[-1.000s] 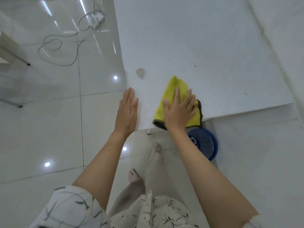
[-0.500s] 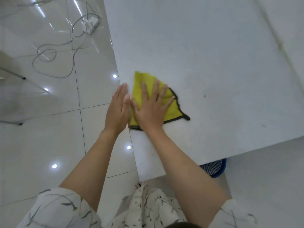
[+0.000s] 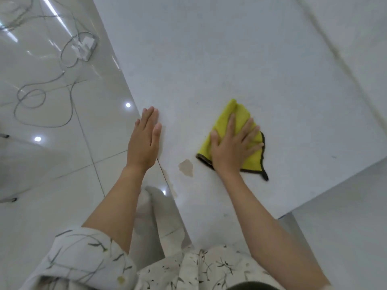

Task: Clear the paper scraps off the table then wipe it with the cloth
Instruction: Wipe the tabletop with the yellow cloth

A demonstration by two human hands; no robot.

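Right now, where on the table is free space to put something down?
The table is bare beyond the yellow cloth, toward the far edge, and to its right. It is crowded near the front-left edge: left hand, a brown stain, right hand pressing the cloth.

Your cloth point(image 3: 234, 122): bright yellow, dark brown-black trim. Table point(image 3: 240, 59) white, one tan chipped patch point(image 3: 186, 167). Floor point(image 3: 52, 164) glossy white tile. Your sleeves point(image 3: 83, 258): white, grey-green leafy twig print.

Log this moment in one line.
stage: wiping | right hand: flat on cloth | left hand: flat at table edge | scraps: none seen
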